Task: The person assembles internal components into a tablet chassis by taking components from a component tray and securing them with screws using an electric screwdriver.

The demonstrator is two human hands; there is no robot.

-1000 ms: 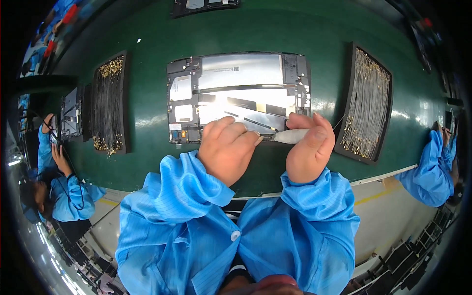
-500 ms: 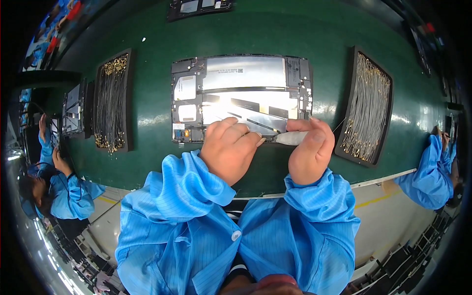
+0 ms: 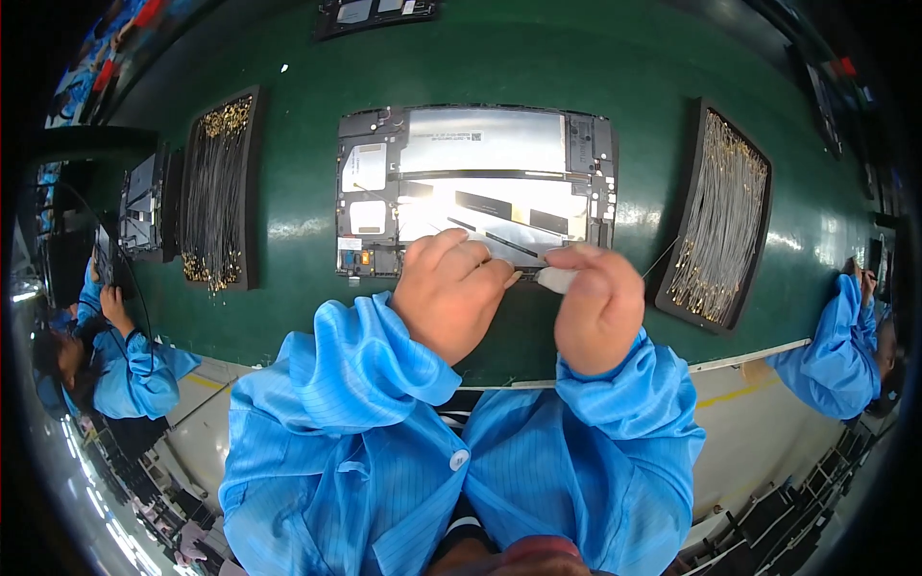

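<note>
An opened tablet-like device (image 3: 379, 154) with bare silver battery panels and black strips lies in front of me. My left hand (image 3: 451, 293) rests over its near edge with fingers bent, index finger and thumb close together at the rim. Whatever is under those fingertips is hidden. Just right of it, my right hand (image 3: 600, 298) is closed at the same edge and slightly blurred. From its fingers a white tapered piece (image 3: 555, 279) points left; whether it is a finger cover or a tool I cannot tell. A thin wire (image 3: 661, 257) shows right of this hand.
Black trays of thin grey cables with gold ends stand left (image 3: 219, 192) and right (image 3: 722, 216) on the green table (image 3: 461, 62). Another opened device (image 3: 376, 13) lies at the far edge, and more devices (image 3: 142, 206) at far left. Co-workers in blue sit on both sides.
My right hand has turned and curled in more, covering much of the white piece. My left hand stays in place. The person at left has shifted slightly.
</note>
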